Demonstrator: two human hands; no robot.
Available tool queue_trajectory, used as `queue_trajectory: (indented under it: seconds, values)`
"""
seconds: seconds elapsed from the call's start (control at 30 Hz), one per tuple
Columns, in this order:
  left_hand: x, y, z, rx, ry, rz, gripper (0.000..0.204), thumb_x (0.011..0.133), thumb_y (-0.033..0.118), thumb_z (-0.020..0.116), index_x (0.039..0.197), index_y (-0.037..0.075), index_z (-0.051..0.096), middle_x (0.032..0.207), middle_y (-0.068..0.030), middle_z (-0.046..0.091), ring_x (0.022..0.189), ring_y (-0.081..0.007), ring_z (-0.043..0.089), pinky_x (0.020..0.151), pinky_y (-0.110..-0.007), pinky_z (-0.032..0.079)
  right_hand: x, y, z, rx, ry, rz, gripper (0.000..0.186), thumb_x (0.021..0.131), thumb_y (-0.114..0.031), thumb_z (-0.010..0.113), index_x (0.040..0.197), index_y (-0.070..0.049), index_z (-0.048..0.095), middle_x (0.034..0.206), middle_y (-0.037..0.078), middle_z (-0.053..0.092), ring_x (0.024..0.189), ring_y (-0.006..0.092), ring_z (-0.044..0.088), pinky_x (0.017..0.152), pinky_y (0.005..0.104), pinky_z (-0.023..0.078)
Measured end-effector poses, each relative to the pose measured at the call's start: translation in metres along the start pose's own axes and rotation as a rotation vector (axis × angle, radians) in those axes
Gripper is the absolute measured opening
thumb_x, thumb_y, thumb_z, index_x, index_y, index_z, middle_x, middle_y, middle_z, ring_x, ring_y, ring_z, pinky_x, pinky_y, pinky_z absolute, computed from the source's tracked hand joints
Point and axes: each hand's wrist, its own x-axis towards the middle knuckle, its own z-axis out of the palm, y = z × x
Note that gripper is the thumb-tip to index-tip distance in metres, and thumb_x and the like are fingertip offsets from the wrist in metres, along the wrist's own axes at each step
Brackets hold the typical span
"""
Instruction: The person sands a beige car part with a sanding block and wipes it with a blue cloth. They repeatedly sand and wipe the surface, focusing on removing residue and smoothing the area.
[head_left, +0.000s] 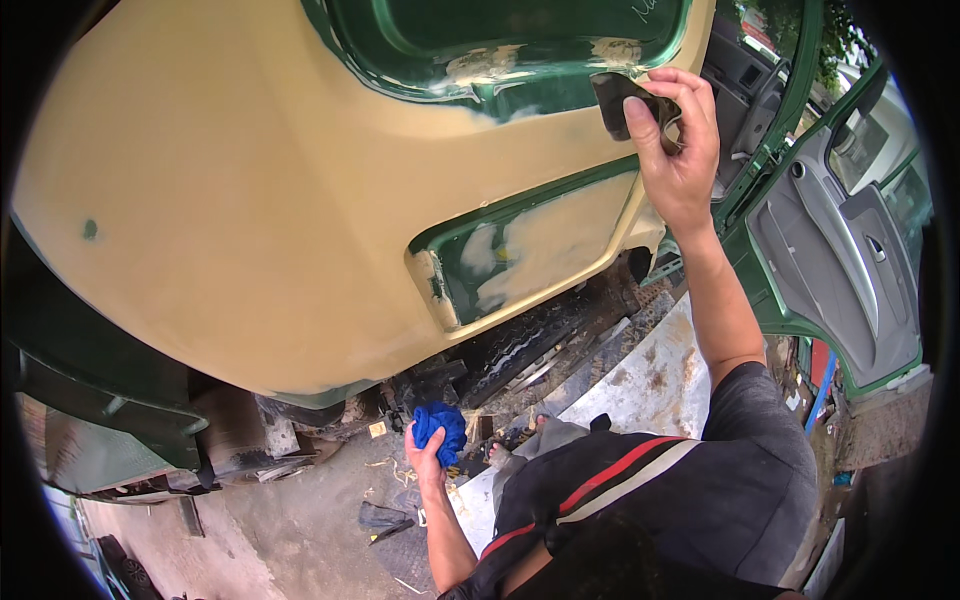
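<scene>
My right hand [680, 150] is raised by a vehicle body panel [230, 200], pinching a dark, bent sheet [610, 100] between thumb and fingers. The panel is mostly beige, with green showing in an upper recess [400, 40] and a lower recess [470, 250], both with pale, patchy areas. My right hand is near the panel's right edge, just below the upper recess; whether the sheet touches the surface I cannot tell. Down below the panel, my left hand [425, 455] grips a crumpled blue cloth [440, 425].
An open green vehicle door [840, 250] with grey inner trim stands at the right, beside the cabin opening [740, 90]. A dark green curved part [100, 370] lies at the left. Pale sheets [640, 390], scraps and black parts [520, 340] lie on the concrete ground [260, 520] below.
</scene>
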Motion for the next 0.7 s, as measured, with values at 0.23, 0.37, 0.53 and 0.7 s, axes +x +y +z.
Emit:
queue_trajectory:
  seconds: [0.23, 0.37, 0.53, 0.7]
  values:
    - [0.030, 0.068, 0.162, -0.036, -0.425, 0.123, 0.062, 0.095, 0.028, 0.068, 0.145, 0.000, 0.045, 0.136, -0.0150, 0.060, 0.124, -0.0242, 0.061, 0.108, -0.038, 0.049, -0.175, -0.048, -0.002, 0.910, -0.022, 1.246, 0.013, 0.098, -0.009, 0.070, 0.102, -0.005, 0.059, 0.098, 0.000, 0.065, 0.087, 0.0068, 0.058, 0.083, 0.0241, 0.048]
    - [0.029, 0.085, 0.234, -0.167, -0.761, 0.007, 0.088, 0.093, 0.062, 0.067, 0.152, 0.003, 0.039, 0.149, -0.0129, 0.051, 0.139, -0.0243, 0.049, 0.114, -0.039, 0.042, -0.218, -0.059, -0.013, 1.081, -0.235, 1.424, 0.016, 0.093, -0.008, 0.077, 0.097, -0.006, 0.061, 0.091, -0.002, 0.066, 0.082, 0.0034, 0.057, 0.076, 0.0243, 0.050]
    - [0.020, 0.075, 0.264, 0.075, -0.770, 0.068, 0.078, 0.089, 0.050, 0.079, 0.145, 0.005, 0.048, 0.141, -0.0092, 0.058, 0.125, -0.0171, 0.057, 0.106, -0.036, 0.047, -0.222, -0.061, -0.006, 0.486, -0.293, 0.870, 0.037, 0.087, -0.018, 0.085, 0.104, 0.001, 0.059, 0.077, 0.005, 0.064, 0.063, 0.0091, 0.058, 0.062, 0.0304, 0.051]
    - [0.006, 0.069, 0.274, 0.162, -0.401, 0.119, 0.044, 0.093, 0.019, 0.078, 0.130, 0.004, 0.061, 0.119, -0.0049, 0.070, 0.107, -0.0152, 0.065, 0.098, -0.034, 0.051, -0.222, -0.048, -0.012, 0.452, -0.283, 0.970, 0.049, 0.087, -0.020, 0.084, 0.121, 0.001, 0.055, 0.082, 0.009, 0.060, 0.055, 0.0205, 0.060, 0.057, 0.0346, 0.051]
